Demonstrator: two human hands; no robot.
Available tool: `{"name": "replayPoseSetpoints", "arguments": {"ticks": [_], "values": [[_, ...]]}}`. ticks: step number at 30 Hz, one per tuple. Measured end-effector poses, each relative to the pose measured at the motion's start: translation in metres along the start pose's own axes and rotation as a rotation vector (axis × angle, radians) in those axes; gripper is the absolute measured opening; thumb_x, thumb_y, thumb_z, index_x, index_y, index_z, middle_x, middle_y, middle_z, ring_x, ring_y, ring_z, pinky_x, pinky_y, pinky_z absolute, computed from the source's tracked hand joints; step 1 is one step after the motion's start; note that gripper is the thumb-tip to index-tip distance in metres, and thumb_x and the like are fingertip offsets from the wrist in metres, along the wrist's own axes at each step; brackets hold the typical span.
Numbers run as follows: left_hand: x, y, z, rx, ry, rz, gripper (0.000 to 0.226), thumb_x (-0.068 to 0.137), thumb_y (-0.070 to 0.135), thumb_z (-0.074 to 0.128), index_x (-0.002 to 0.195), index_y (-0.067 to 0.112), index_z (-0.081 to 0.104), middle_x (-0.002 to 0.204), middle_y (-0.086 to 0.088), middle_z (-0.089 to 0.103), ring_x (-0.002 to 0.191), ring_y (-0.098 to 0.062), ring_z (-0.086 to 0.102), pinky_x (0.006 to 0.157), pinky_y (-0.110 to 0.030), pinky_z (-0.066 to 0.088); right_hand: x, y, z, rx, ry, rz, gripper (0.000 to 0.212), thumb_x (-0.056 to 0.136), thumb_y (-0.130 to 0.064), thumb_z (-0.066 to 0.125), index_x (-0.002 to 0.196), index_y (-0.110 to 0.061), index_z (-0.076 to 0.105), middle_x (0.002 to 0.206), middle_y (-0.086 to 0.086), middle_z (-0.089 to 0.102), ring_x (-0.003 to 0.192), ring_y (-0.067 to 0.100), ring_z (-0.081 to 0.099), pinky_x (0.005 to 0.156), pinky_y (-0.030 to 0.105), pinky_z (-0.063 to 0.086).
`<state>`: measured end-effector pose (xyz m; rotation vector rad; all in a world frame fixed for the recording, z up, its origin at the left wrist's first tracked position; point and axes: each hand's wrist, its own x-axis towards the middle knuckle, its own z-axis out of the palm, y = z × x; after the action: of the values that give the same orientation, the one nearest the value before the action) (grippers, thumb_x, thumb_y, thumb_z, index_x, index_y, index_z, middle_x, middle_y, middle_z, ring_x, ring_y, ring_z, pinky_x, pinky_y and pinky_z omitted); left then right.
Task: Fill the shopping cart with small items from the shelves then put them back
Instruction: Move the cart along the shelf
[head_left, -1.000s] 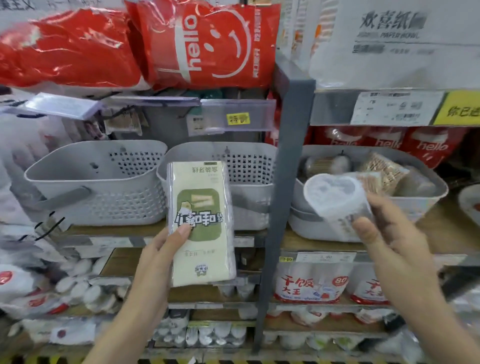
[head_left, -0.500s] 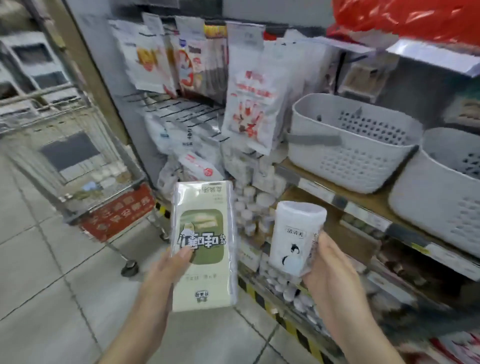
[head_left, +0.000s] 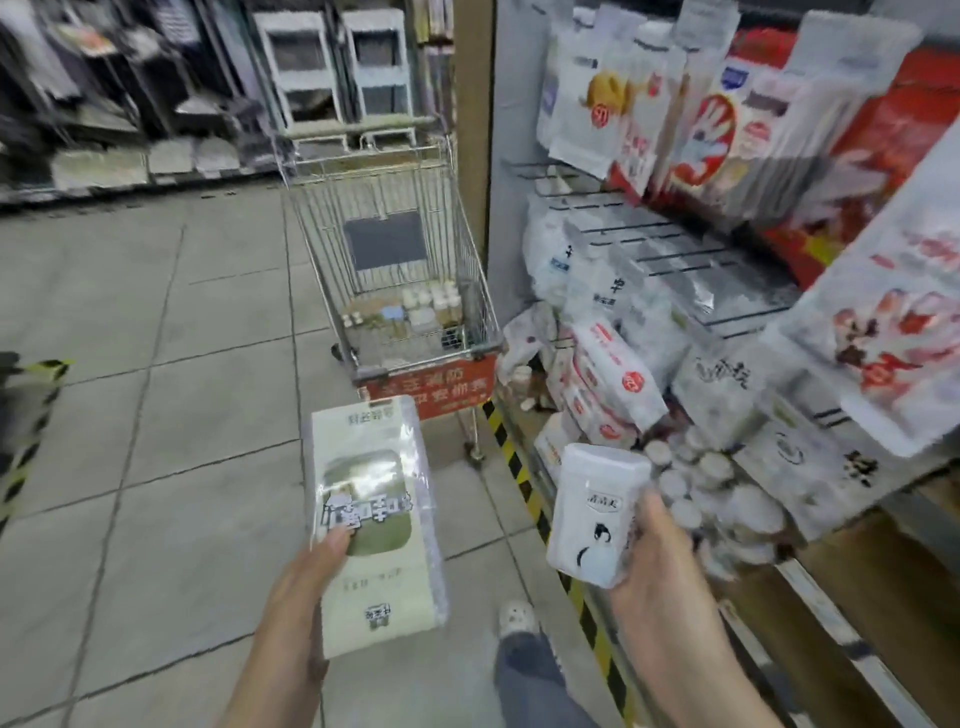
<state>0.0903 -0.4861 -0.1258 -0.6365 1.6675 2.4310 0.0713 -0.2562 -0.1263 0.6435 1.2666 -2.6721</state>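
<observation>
Store aisle with grey tiled floor (head_left: 156, 467); shelves (head_left: 727, 338) standing along the right, packed with white and red packets, their lower edge lined with black-and-yellow tape (head_left: 524, 483). Blurred racks and white drawer units showing at the far back.

Cart (head_left: 395, 260) of wire mesh standing ahead at centre, just beside the end panel of the shelves, a red sign on its near end; several small pale items lying on its floor, too blurred for telling apart.

Left hand (head_left: 306, 587) gripping a flat cream-and-green pack (head_left: 371, 525) from its lower left side, thumb pressing on the printed front, remaining fingers hidden behind; pack held upright, print appearing upside down, well short of the cart.

Right hand (head_left: 654, 566) curling round a small white pack (head_left: 597, 512) bearing a black figure, fingers wrapping its right side and back; pack tilting slightly, held near the low shelf goods and apart from the cream-and-green pack.

Both packs raised above the floor, neither touching cart or shelves.

White shoe (head_left: 517, 616) and denim trouser leg (head_left: 530, 675) showing below, between the two forearms.
</observation>
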Motion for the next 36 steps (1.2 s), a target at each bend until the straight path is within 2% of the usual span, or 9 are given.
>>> {"name": "replayPoseSetpoints", "arguments": {"ticks": [3,11,13,17,20,23,29,34,36], "values": [[0.041,0.009,0.010,-0.023,0.024,0.002,0.039,0.078,0.035,0.052,0.106,0.014,0.069,0.101,-0.010,0.073,0.085,-0.021,0.071,0.057,-0.029,0.056,0.054,-0.009,0.015,-0.080,-0.089,-0.021,0.105,0.028,-0.054,0.093,0.119,-0.012,0.061,0.114,0.012,0.069,0.098,0.023,0.067,0.076,0.036,0.057],[0.157,0.049,0.044,-0.074,0.195,0.110,0.039,0.080,0.040,0.053,0.113,0.022,0.065,0.105,-0.002,0.072,0.087,-0.016,0.069,0.074,-0.033,0.052,0.196,-0.055,0.065,-0.198,-0.292,-0.011,0.095,0.043,-0.059,0.088,0.125,-0.021,0.060,0.122,0.008,0.066,0.112,0.024,0.063,0.095,0.047,0.049],[0.181,0.054,0.050,-0.099,0.237,0.124,0.035,0.086,0.039,0.050,0.113,0.022,0.065,0.104,0.000,0.073,0.085,-0.012,0.070,0.066,-0.027,0.054,0.226,-0.061,0.075,-0.212,-0.298,0.014,0.093,0.047,-0.059,0.086,0.127,-0.019,0.059,0.125,0.009,0.064,0.116,0.026,0.060,0.094,0.046,0.050],[0.222,0.065,0.053,-0.156,0.305,0.073,0.031,0.091,0.036,0.047,0.112,0.020,0.064,0.104,-0.001,0.073,0.082,-0.012,0.071,0.069,-0.032,0.053,0.275,-0.064,0.086,-0.186,-0.259,0.093,0.058,0.069,-0.039,0.071,0.123,-0.019,0.060,0.122,0.007,0.066,0.115,0.023,0.061,0.090,0.039,0.053],[0.260,0.075,0.050,-0.140,0.307,0.044,0.032,0.093,0.033,0.046,0.115,0.018,0.063,0.107,-0.002,0.072,0.087,-0.013,0.071,0.068,-0.031,0.056,0.310,-0.062,0.094,-0.219,-0.232,0.103,0.077,0.048,-0.043,0.091,0.116,-0.018,0.064,0.111,0.004,0.071,0.100,0.016,0.067,0.082,0.034,0.054],[0.308,0.087,0.046,-0.125,0.268,0.016,0.032,0.094,0.033,0.045,0.115,0.019,0.063,0.107,-0.002,0.072,0.091,-0.014,0.070,0.069,-0.031,0.056,0.352,-0.058,0.105,-0.235,-0.204,0.113,0.073,0.054,-0.027,0.090,0.119,-0.011,0.061,0.109,0.006,0.071,0.095,0.015,0.069,0.077,0.029,0.056],[0.426,0.113,0.043,-0.066,0.236,-0.088,0.034,0.089,0.034,0.050,0.113,0.015,0.064,0.103,-0.008,0.073,0.089,-0.021,0.071,0.056,-0.026,0.056,0.437,-0.049,0.146,-0.292,-0.113,0.072,0.104,0.023,-0.050,0.094,0.114,-0.012,0.061,0.103,0.004,0.073,0.091,0.016,0.070,0.068,0.026,0.058],[0.512,0.120,0.041,0.003,0.194,-0.212,0.051,0.077,0.049,0.058,0.117,0.017,0.065,0.107,-0.011,0.072,0.098,-0.030,0.069,0.085,-0.050,0.054,0.514,-0.037,0.174,-0.407,-0.018,0.093,0.117,0.023,-0.057,0.092,0.124,-0.011,0.056,0.112,0.005,0.071,0.102,0.022,0.067,0.092,0.044,0.050],[0.545,0.118,0.040,0.052,0.178,-0.277,0.046,0.081,0.054,0.057,0.114,0.023,0.064,0.102,-0.008,0.073,0.095,-0.031,0.069,0.081,-0.051,0.054,0.541,-0.035,0.182,-0.452,-0.012,0.087,0.114,0.025,-0.058,0.092,0.122,-0.011,0.057,0.112,0.006,0.070,0.103,0.025,0.066,0.094,0.050,0.050]]}}
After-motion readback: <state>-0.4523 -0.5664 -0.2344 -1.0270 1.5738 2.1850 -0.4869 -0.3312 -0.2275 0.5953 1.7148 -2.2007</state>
